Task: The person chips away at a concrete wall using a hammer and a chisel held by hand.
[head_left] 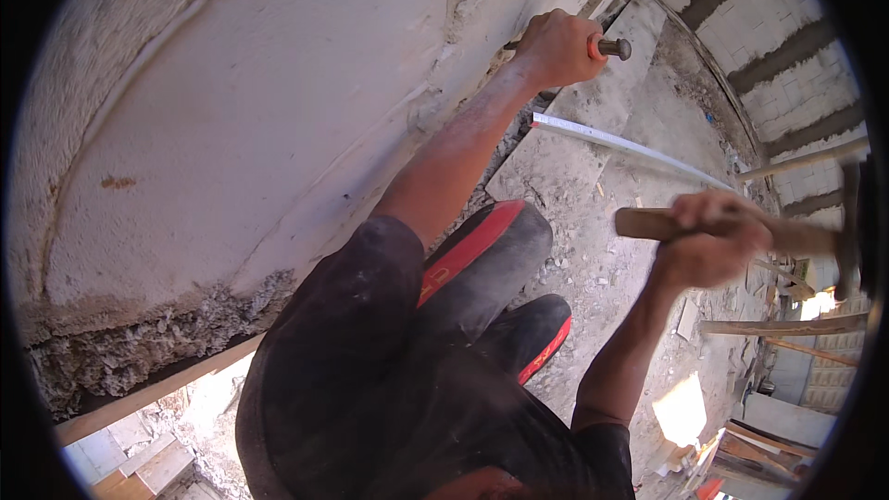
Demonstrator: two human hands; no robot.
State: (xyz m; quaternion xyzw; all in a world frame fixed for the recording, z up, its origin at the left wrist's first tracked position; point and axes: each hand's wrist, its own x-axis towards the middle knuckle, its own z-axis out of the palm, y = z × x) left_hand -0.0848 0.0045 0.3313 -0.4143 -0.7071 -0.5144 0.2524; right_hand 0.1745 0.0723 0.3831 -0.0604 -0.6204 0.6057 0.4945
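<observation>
Wall (259,120) on the left, and right beside it, the chisel (616,48) in the left grip (558,48)! Over to the right, the hammer (806,237) in the right grip (711,239), above the floor (607,315), with the long bar (630,142) between the two grips, ahead of the knees (519,231)!

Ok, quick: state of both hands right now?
Left hand: closed around a chisel.
Right hand: closed around a hammer's wooden handle.

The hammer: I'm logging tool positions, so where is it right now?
In the head view, the hammer is at the right, gripped in the right hand below the long pale bar, close to the picture's rim.
</observation>
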